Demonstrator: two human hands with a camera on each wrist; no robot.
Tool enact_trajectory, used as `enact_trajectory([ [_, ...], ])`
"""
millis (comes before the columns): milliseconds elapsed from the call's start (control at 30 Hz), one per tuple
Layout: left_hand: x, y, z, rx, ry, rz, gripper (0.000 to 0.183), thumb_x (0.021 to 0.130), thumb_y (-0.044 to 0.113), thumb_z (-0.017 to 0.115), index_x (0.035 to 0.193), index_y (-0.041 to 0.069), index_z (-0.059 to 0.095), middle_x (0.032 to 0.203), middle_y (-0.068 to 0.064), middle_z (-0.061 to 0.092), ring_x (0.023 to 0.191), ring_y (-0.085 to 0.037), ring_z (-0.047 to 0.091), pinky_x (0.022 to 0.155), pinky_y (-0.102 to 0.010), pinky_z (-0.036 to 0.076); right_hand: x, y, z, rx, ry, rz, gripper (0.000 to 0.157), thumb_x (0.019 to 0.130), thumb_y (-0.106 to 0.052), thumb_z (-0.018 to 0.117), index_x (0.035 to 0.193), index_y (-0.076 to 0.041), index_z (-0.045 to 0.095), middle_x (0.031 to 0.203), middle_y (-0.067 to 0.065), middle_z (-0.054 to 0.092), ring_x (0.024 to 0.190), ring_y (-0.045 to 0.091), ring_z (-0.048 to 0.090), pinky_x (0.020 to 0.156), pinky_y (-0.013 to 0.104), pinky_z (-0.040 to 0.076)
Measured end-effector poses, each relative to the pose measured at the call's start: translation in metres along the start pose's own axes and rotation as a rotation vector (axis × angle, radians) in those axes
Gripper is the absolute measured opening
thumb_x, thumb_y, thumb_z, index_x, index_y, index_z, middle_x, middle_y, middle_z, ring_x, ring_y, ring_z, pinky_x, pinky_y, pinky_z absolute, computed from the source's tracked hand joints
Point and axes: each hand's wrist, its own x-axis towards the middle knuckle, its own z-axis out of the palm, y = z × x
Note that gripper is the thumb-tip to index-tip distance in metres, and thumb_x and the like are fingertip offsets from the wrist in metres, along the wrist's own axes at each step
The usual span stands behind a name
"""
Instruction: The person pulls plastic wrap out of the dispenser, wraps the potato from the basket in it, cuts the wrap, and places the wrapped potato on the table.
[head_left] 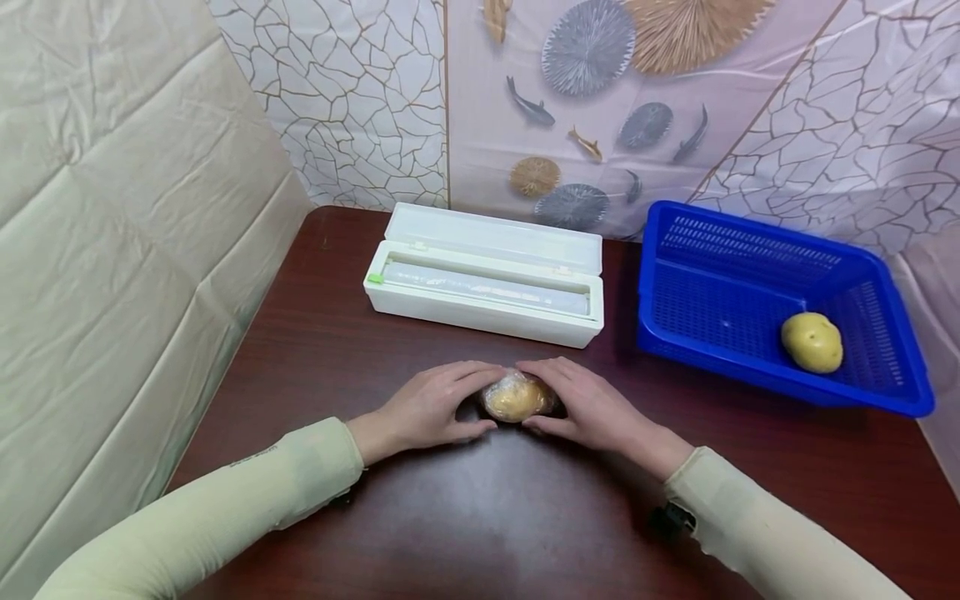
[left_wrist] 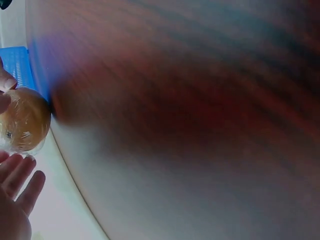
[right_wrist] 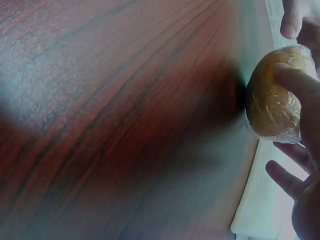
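Wrapped potato [head_left: 516, 398]: between both hands
Left hand [head_left: 442, 404]: curved round its nine-o'clock side
Right hand [head_left: 596, 406]: cups three o'clock; right wrist view reveals thumb across film
Bare potato [head_left: 812, 342]: blue basket [head_left: 720, 352], two o'clock, head view only

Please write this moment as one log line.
left hand, right hand: cupped around wrapped potato | film box: open | blue basket: one bare potato

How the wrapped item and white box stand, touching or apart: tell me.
Apart: the head view shows bare tabletop between the wrapped item and the white box.
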Motion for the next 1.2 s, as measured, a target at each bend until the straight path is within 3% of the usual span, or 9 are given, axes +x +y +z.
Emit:
enact_trajectory([
  [200,0.003,-0.003,0.003,-0.124,-0.028,-0.108,0.057,0.094,0.031,0.085,0.142,0.009,0.065,0.134,-0.005,0.07,0.123,-0.018,0.068,0.104,-0.037,0.056,-0.003,-0.001,-0.004,0.003,-0.009,0.016,0.077,0.089,-0.034,0.089,0.152,-0.006,0.054,0.129,0.01,0.07,0.117,0.024,0.067,0.101,0.047,0.055],
  [367,0.007,-0.005,0.005,-0.206,-0.043,-0.2,0.053,0.095,0.035,0.083,0.138,0.009,0.069,0.13,-0.005,0.071,0.12,-0.017,0.068,0.103,-0.037,0.055,-0.007,-0.003,-0.006,-0.002,-0.005,0.01,0.082,0.091,-0.035,0.086,0.158,-0.006,0.049,0.142,0.014,0.065,0.129,0.03,0.063,0.107,0.051,0.052],
  [600,0.015,-0.008,0.007,-0.363,-0.081,-0.412,0.04,0.097,0.036,0.08,0.126,0.009,0.077,0.104,-0.001,0.065,0.091,-0.012,0.064,0.082,-0.029,0.057,-0.012,-0.004,-0.01,-0.085,0.055,-0.063,0.089,0.087,-0.038,0.09,0.159,-0.006,0.048,0.154,0.015,0.055,0.137,0.033,0.056,0.113,0.054,0.047],
  [867,0.023,-0.009,0.001,-0.444,-0.181,-0.63,0.042,0.101,0.043,0.068,0.123,0.008,0.078,0.09,0.005,0.074,0.079,-0.009,0.066,0.076,-0.028,0.053,-0.007,-0.007,-0.003,-0.13,0.063,-0.135,0.096,0.08,-0.033,0.095,0.158,-0.003,0.047,0.152,0.018,0.055,0.137,0.036,0.056,0.115,0.059,0.044],
  [1033,0.025,-0.01,-0.001,-0.483,-0.205,-0.693,0.038,0.103,0.048,0.065,0.112,0.015,0.081,0.083,0.003,0.076,0.072,-0.013,0.07,0.071,-0.03,0.054,0.0,-0.007,0.003,-0.135,0.05,-0.115,0.094,0.084,-0.034,0.093,0.16,-0.005,0.045,0.152,0.017,0.054,0.136,0.035,0.057,0.11,0.055,0.049],
  [1200,0.025,-0.011,0.0,-0.483,-0.166,-0.705,0.04,0.104,0.048,0.065,0.116,0.012,0.08,0.081,0.003,0.076,0.07,-0.013,0.071,0.071,-0.03,0.055,0.007,-0.002,0.008,-0.143,0.038,-0.093,0.088,0.087,-0.031,0.091,0.159,-0.005,0.047,0.15,0.017,0.055,0.135,0.034,0.058,0.109,0.052,0.051],
])
